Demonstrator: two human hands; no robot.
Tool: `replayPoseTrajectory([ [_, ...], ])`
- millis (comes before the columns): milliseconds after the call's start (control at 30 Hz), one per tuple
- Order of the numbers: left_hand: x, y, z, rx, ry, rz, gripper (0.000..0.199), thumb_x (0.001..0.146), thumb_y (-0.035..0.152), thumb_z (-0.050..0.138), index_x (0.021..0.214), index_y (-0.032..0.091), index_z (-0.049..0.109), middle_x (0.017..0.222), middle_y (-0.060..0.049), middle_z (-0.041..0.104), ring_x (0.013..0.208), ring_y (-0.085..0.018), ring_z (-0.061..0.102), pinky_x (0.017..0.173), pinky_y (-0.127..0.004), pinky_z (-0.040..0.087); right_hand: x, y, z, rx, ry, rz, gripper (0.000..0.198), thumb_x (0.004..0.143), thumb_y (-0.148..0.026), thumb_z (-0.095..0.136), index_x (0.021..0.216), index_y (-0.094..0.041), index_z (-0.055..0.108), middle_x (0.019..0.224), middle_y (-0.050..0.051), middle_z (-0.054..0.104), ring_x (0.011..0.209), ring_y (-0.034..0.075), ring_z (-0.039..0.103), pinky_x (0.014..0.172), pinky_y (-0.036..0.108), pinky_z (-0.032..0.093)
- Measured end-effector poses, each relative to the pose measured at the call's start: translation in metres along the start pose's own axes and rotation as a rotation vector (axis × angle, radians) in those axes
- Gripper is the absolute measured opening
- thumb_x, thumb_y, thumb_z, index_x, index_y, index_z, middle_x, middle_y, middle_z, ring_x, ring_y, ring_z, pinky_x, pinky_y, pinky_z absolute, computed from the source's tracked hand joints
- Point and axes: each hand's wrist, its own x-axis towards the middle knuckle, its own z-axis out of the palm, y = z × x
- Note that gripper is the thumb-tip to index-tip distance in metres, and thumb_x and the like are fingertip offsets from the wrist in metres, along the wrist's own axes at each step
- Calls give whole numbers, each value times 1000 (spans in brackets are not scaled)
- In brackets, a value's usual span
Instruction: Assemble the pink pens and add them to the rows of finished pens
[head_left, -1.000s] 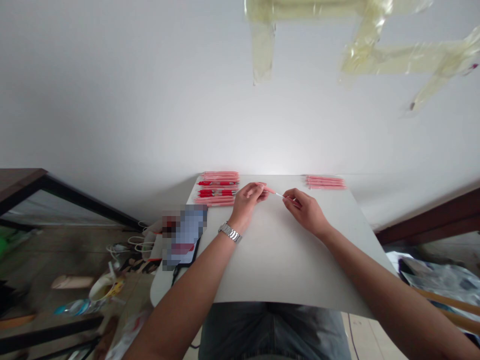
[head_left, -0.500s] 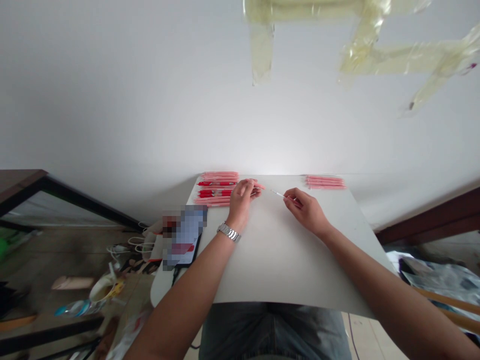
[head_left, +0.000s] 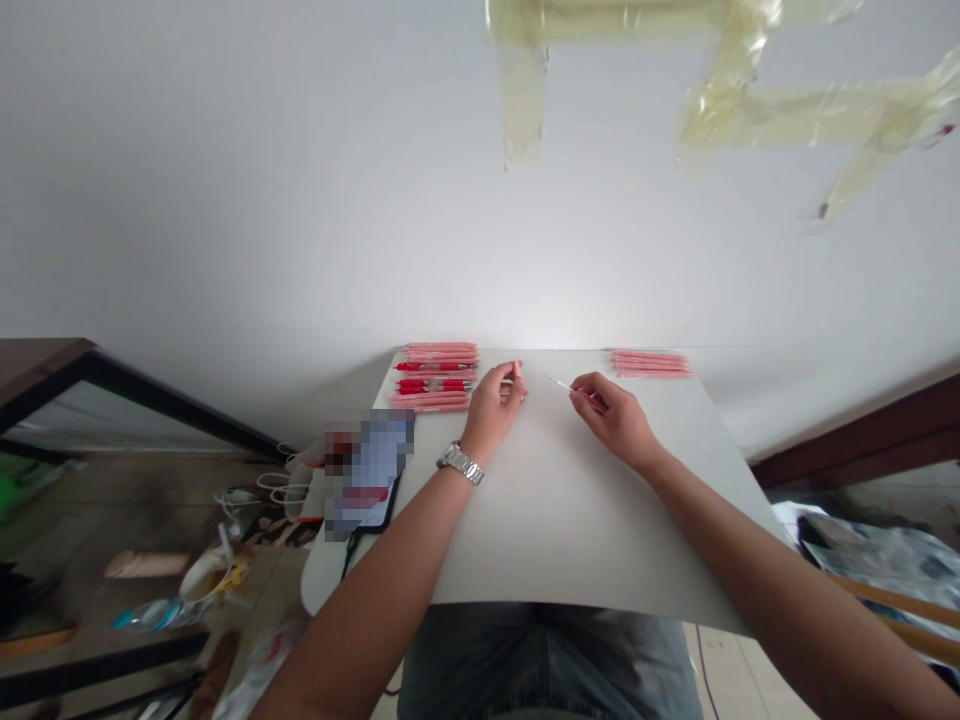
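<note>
My left hand point(head_left: 496, 402), with a metal watch at the wrist, is closed on a small pink pen cap point(head_left: 517, 370) that stands up between the fingertips. To its right, my right hand point(head_left: 606, 412) pinches a slim pink pen point(head_left: 596, 402). The pen's thin whitish tip point(head_left: 556, 382) points up and left toward my left hand, apart from the cap. Beside my left hand lies a row of pink pens point(head_left: 431, 402), with red pens point(head_left: 433, 386) among them. Another bundle of pink pens point(head_left: 651, 364) rests at the back right.
The white table point(head_left: 555, 520) stands against a wall point(head_left: 300, 200) with yellowish tape point(head_left: 523, 110) on it. A phone point(head_left: 375, 480) with a cable lies at the table's left edge. On the floor at left are a cup point(head_left: 204, 582) and a bottle point(head_left: 154, 616).
My left hand has turned and shifted slightly right; the pink cap, earlier pointing right toward the pen tip, now points up. The right hand has hardly moved.
</note>
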Motion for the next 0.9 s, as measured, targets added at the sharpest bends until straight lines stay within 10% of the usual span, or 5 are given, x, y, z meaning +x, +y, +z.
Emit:
replayPoseTrajectory([
  [900,-5,10,-9,727,-4,94,28,89,21,64,117,26,63,89,0,69,84,-19,64,77,-32,48,0,1,2,19,-17,32,20,99,-43,56,102,-24,62,82,1,66,65,14,56,64,26,43],
])
